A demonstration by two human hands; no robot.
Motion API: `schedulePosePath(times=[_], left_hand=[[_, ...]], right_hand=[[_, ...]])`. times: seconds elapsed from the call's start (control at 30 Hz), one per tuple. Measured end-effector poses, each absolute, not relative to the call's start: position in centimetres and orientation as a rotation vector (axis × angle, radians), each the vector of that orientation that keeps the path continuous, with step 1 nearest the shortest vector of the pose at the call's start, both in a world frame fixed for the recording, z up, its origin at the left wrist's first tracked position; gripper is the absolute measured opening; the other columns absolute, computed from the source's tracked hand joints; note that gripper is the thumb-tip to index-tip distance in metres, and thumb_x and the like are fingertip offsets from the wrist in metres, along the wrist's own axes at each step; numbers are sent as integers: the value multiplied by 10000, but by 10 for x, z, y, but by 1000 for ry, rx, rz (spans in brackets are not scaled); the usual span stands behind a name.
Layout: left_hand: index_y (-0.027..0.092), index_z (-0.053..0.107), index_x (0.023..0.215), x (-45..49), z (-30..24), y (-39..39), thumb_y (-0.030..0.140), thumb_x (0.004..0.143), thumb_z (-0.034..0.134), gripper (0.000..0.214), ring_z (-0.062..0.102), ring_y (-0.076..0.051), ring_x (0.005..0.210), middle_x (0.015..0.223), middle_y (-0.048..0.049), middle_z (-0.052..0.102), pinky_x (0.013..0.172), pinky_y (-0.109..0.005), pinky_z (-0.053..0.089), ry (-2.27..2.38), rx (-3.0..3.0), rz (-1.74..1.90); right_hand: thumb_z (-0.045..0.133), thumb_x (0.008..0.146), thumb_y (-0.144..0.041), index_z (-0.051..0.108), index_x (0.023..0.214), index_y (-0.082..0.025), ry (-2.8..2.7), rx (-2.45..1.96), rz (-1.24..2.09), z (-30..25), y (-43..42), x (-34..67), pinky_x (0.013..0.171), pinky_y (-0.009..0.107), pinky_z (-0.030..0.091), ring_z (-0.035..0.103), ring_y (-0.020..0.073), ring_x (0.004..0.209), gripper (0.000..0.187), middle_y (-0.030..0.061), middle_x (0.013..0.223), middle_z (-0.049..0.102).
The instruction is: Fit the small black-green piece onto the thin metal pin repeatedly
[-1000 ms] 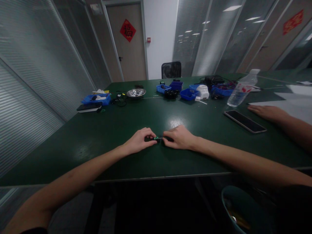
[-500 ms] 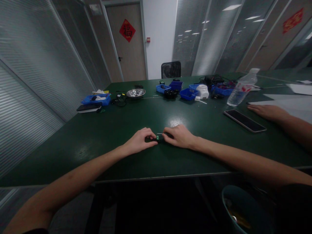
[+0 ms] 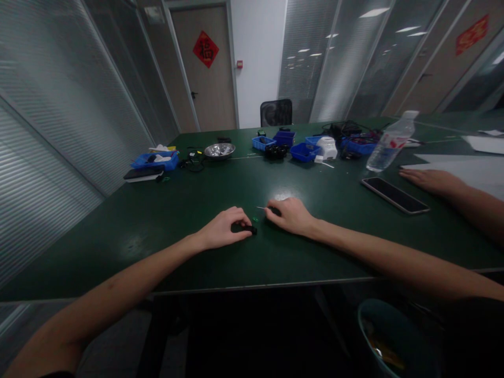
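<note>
On the dark green table [image 3: 252,262], my left hand [image 3: 226,228] is closed on a small black part [image 3: 252,229], which shows beyond its fingertips. My right hand [image 3: 290,216] rests a little to the right, fingers curled round a thin tool with a light metal tip [image 3: 260,208]; its handle is mostly hidden in the palm, so I cannot tell its exact kind. A tiny green piece [image 3: 255,219] lies on the table between the two hands, touching neither of them.
A phone [image 3: 395,195], a tilted plastic bottle [image 3: 392,142] and another person's hand [image 3: 433,181] are on the right. Farther back stand a metal bowl [image 3: 219,151], blue trays [image 3: 305,152] and a blue tray [image 3: 169,161] beside a notebook [image 3: 144,173]. A bin [image 3: 366,336] stands below the table edge.
My hands have moved apart: the right one, with the thin tool, shifted slightly up and away. The green piece, earlier at the black part, now lies separately on the table.
</note>
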State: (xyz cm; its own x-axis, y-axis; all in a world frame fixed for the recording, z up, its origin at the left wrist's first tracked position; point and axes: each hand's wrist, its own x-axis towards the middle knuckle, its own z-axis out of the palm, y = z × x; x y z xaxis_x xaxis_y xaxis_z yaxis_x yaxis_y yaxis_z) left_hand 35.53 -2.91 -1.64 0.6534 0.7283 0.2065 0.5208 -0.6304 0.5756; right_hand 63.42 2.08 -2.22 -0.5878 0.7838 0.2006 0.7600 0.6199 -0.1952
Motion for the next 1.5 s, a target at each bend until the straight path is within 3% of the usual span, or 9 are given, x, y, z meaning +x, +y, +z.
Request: schedulePosePath(times=[0.17, 0.5, 0.73, 0.87, 1.0, 1.17, 1.33, 1.5], left_hand=[[203, 715, 1240, 355, -16, -32, 359, 971, 758, 314, 636, -243, 1022, 1096, -82, 678, 928, -397, 521, 964, 2403, 615], [220, 753, 1148, 358, -13, -31, 320, 1029, 699, 165, 612, -274, 1278, 1316, -110, 696, 1115, -468, 485, 870, 2485, 666], [242, 736, 1284, 350, -17, -23, 326, 1077, 628, 248, 576, -274, 1434, 1432, -110, 703, 1189, -497, 417, 869, 2597, 531], [223, 735, 1318, 304, -16, 6, 402, 1087, 582, 329, 628, -274, 1358, 1407, -110, 718, 1176, -474, 422, 1087, 2650, 500], [207, 723, 1347, 206, -14, 42, 480, 1068, 557, 424, 665, -304, 1265, 1377, -124, 727, 1121, -441, 452, 1626, 2510, 426], [125, 731, 1309, 67, -11, 41, 469, 1042, 586, 459, 676, -291, 1029, 1178, -131, 763, 860, -319, 462, 2347, 2175, 221], [93, 753, 1284, 8, -6, 14, 439, 1024, 620, 453, 486, -206, 667, 701, -20, 618, 701, -247, 333, 2803, 1685, 237], [87, 775, 1153, 16, -2, 11, 356, 1002, 635, 338, 332, -172, 617, 612, 12, 456, 714, -251, 295, 2868, 1556, 299]], right_hand=[[468, 1097, -482, 772, 1085, -202, -2574, -1265, 105, -22, 20, 634, 657, 314, 311, 586, 179, 650, 414, 54, 784, 741], [459, 1104, -485, 767, 1079, -198, -2581, -1258, 102, -22, 20, 634, 654, 312, 320, 600, 180, 649, 422, 60, 800, 755], [459, 1100, -494, 770, 1088, -208, -2577, -1256, 76, -24, 21, 634, 649, 325, 300, 607, 186, 655, 422, 58, 787, 752], [467, 1103, -489, 767, 1087, -193, -2586, -1240, 140, -21, 20, 634, 646, 313, 323, 595, 174, 645, 421, 51, 780, 738], [472, 1102, -484, 767, 1092, -186, -2580, -1225, 154, -20, 20, 635, 648, 304, 336, 581, 164, 637, 419, 44, 769, 726], [465, 1104, -492, 768, 1106, -192, -2585, -1223, 136, -22, 21, 635, 646, 306, 328, 579, 171, 645, 426, 46, 771, 728], [472, 1099, -497, 770, 1089, -196, -2585, -1232, 142, -23, 22, 636, 640, 305, 320, 581, 174, 645, 424, 48, 780, 732], [465, 1100, -505, 769, 1082, -196, -2580, -1221, 154, -22, 21, 635, 633, 302, 315, 574, 168, 635, 434, 44, 767, 724]])
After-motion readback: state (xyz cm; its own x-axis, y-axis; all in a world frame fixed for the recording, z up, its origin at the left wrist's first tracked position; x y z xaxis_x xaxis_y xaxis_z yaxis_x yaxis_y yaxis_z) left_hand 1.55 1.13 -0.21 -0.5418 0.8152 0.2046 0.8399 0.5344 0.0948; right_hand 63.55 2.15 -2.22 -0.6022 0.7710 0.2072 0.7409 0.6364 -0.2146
